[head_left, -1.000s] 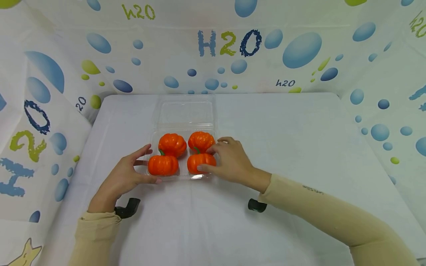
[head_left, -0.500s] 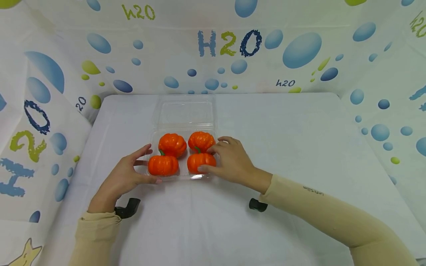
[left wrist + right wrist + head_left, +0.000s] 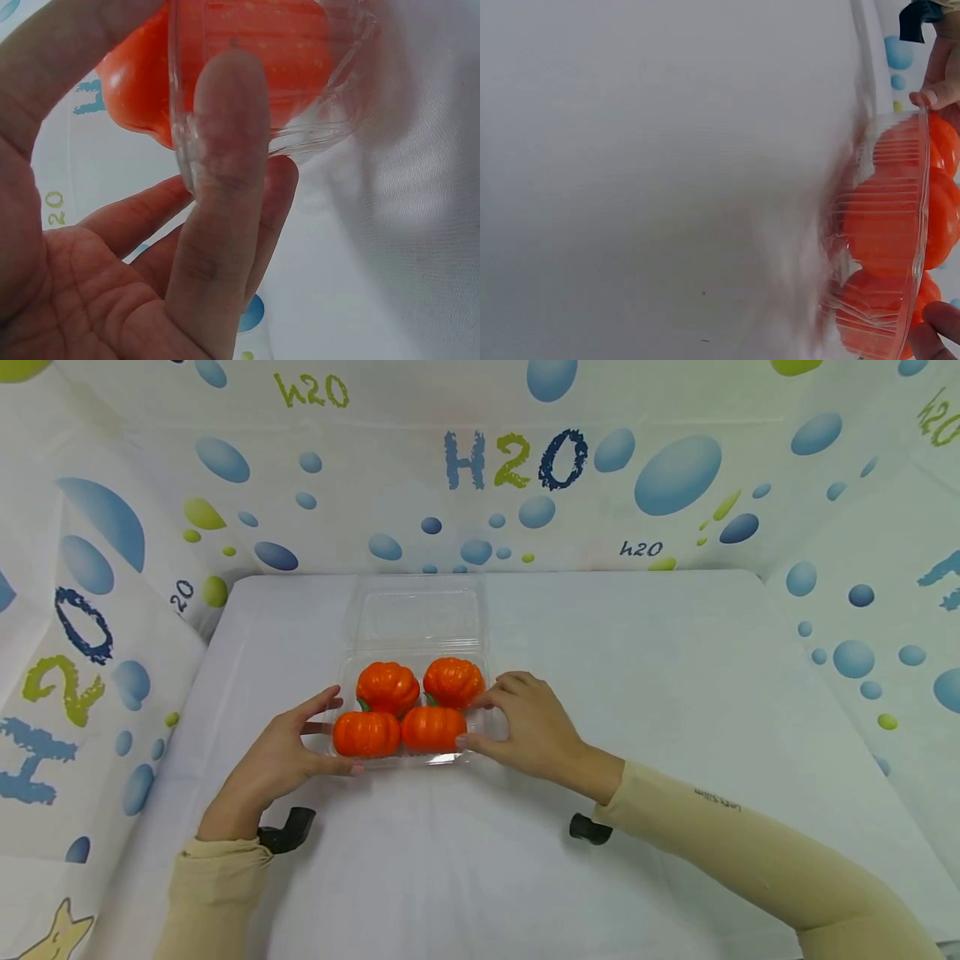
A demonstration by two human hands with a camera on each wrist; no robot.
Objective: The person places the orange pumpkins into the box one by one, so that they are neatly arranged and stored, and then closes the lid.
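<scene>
A clear plastic clamshell box (image 3: 442,759) lies on the white table with its lid (image 3: 420,614) folded back. Several orange toy pumpkins with green stems sit inside: a front right one (image 3: 433,730), a front left one (image 3: 366,734), and two behind. My left hand (image 3: 273,758) holds the box's left side, thumb at the near edge. In the left wrist view a finger (image 3: 229,127) presses the box wall (image 3: 315,135). My right hand (image 3: 536,727) is at the box's right side, thumb tip touching the front right pumpkin's right end, fingers spread apart.
A white cloth covers the table (image 3: 675,693). A curtain (image 3: 517,527) with blue and green drops and H2O lettering hangs behind and along both sides. Black wrist-camera mounts (image 3: 591,829) stick out below the wrists.
The front right pumpkin has slid left against the front left one, its stem now tipped left. My right hand has drawn slightly right and toward me. My left hand stays put.
</scene>
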